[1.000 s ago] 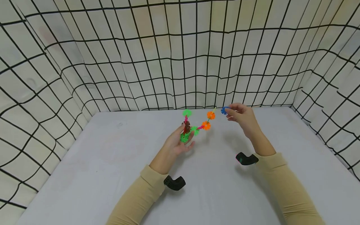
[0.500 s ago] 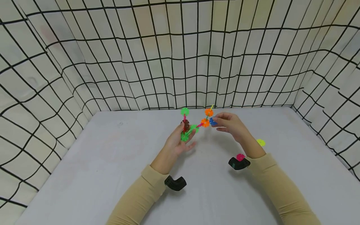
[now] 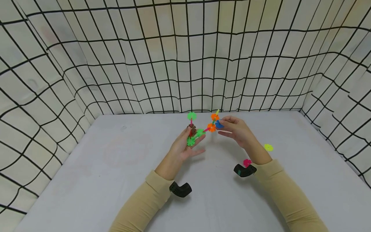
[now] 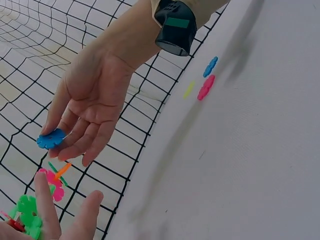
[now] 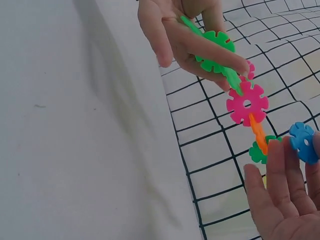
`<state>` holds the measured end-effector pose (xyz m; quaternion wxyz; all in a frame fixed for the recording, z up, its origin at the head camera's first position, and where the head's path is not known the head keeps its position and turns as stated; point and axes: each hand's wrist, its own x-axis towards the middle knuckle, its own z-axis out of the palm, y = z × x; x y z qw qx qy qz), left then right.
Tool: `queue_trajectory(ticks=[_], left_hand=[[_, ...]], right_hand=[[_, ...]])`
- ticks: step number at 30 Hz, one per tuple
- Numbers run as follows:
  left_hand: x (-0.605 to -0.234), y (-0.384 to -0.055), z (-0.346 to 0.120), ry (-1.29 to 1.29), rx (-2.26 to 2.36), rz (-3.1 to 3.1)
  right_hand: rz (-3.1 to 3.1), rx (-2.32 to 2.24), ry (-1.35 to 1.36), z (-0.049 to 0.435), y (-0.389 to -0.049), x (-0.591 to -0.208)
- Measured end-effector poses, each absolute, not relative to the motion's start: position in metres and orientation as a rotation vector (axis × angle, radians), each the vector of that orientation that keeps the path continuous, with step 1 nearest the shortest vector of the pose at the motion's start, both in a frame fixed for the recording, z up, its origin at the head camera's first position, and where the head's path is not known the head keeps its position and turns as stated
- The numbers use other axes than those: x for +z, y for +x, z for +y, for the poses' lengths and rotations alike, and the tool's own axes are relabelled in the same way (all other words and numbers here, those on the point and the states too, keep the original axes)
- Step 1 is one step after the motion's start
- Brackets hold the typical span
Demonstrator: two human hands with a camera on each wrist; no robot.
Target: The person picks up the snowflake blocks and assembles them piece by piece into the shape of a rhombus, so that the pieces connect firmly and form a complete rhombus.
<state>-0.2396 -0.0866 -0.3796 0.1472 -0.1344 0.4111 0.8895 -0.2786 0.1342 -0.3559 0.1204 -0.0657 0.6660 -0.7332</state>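
A chain of slotted plastic snowflake discs hangs from my left hand (image 3: 181,148), which grips it near the brown disc (image 3: 192,129) and the green disc (image 3: 190,141). Toward the right the chain runs through a pink disc (image 5: 247,104) to the orange disc (image 3: 212,127), with more discs beyond. Between thumb and fingertips, my right hand (image 3: 239,130) pinches a loose blue disc (image 5: 303,142). It is close beside the chain's orange and dark green discs; a small gap shows in the left wrist view. The left palm covers part of the chain.
On the white table (image 3: 130,161) lie a yellow disc (image 3: 268,147), a pink disc (image 3: 247,162) and another blue disc (image 4: 210,67), all near the right forearm. A black-lined grid net (image 3: 185,71) surrounds the table's back and sides. Black cameras (image 3: 244,170) jut from the wrists.
My right hand has brought the blue disc leftward and down to the chain's orange discs, uncovering the yellow and pink discs on the table. The left hand has barely moved; its lower fingers spread slightly.
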Motion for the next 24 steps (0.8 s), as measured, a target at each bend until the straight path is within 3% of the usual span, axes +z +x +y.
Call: queue_trajectory(ticks=[24], left_hand=[[-0.3777,-0.2378,-0.0905,-0.027,2.263,1.590]], right_hand=[[1.933,-2.148,-0.307,0.1291,-0.2731,-0.3621]])
